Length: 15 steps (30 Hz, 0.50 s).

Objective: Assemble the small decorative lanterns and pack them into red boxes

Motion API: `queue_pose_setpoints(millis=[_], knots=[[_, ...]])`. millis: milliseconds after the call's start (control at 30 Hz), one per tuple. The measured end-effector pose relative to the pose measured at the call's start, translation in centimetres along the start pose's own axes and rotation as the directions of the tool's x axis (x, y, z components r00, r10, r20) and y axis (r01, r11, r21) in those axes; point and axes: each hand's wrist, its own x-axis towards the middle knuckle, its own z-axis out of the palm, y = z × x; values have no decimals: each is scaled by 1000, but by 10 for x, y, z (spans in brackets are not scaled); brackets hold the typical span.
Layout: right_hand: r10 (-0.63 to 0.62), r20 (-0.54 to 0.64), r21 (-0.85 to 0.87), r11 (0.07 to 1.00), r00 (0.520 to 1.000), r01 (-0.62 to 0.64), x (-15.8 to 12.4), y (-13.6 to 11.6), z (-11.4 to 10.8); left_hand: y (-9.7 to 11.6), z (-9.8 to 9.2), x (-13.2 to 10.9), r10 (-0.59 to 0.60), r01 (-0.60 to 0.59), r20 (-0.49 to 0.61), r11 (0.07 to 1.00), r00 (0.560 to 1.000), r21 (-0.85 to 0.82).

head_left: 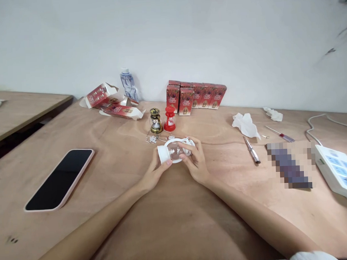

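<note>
A small white lantern [175,149] with a clear globe lies sideways between my two hands, just above the table. Its white base end is gripped by my left hand [155,172], thumb in front. Around the other end and the globe, the fingers of my right hand [198,165] are closed. Just behind stand a bronze-coloured lantern [155,122] and a red lantern [169,119], both upright. Bent wire handles and small white pieces [153,139] lie in front of them.
Red boxes [186,101] stand by the wall, with torn red packaging [115,103] and a bottle [128,82] to their left. A phone [60,179] lies at left. Rightward are crumpled tissue [245,124], a screwdriver [286,137], another slim tool [251,150] and a power strip [337,169].
</note>
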Motion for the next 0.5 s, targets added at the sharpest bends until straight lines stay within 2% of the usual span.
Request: queue_pose_setpoints(millis=[133,267,400,500], knots=[[-71,-135,-85,995,988,60,0,1,1,4,-2,3,71,-77,49,989,996,124],[-108,-232,-102,991,967,86,2,8,3,-2,-12,10,203,-196,-1,947,979,255],[-112,-289,-67,993,951,96,4,17,5,-8,-30,23,368,-291,-104,853,924,434],[-130,-315,-93,990,940,105,5,19,4,-4,-48,35,447,-258,-170,743,878,618]])
